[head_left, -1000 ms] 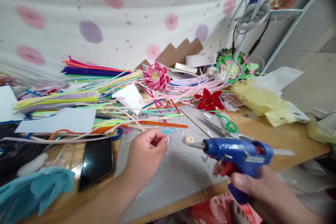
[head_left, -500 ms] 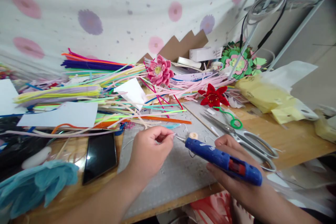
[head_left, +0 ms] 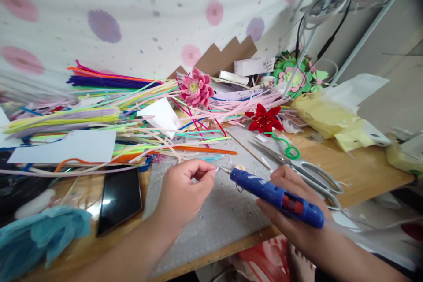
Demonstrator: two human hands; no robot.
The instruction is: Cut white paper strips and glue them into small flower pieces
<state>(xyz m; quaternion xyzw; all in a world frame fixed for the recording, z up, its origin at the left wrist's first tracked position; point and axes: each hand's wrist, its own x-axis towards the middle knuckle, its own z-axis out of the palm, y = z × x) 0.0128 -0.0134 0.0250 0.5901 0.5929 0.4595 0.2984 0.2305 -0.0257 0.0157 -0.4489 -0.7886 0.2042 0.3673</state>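
Glue gun [head_left: 276, 197]: grasped in the right hand [head_left: 299, 232], with digits visible along both the far and near sides of its body. Positioned above the grey mat [head_left: 211, 238], nozzle [head_left: 225, 170] directed left toward the left hand [head_left: 185, 191].

Left hand: pinched at thumb and index finger around a small white piece [head_left: 217, 169], just beside the nozzle tip; contact not discernible. Turned back upward, remaining fingers curled under.

Left forearm [head_left: 139, 246] and right forearm [head_left: 346, 249]: extended from the lower corners, converging over the mat.

Behind the gun: wooden bead [head_left: 240, 167], partly hidden. Just beyond the right hand: scissors [head_left: 294, 165], handles nearest; next, a thin stick [head_left: 249, 150].

Room for moving: mat surface between the forearms, running to the front edge of the table [head_left: 366, 172]. Bounded at far left by piled pipe cleaners [head_left: 62, 123], at left by a black phone [head_left: 120, 198].
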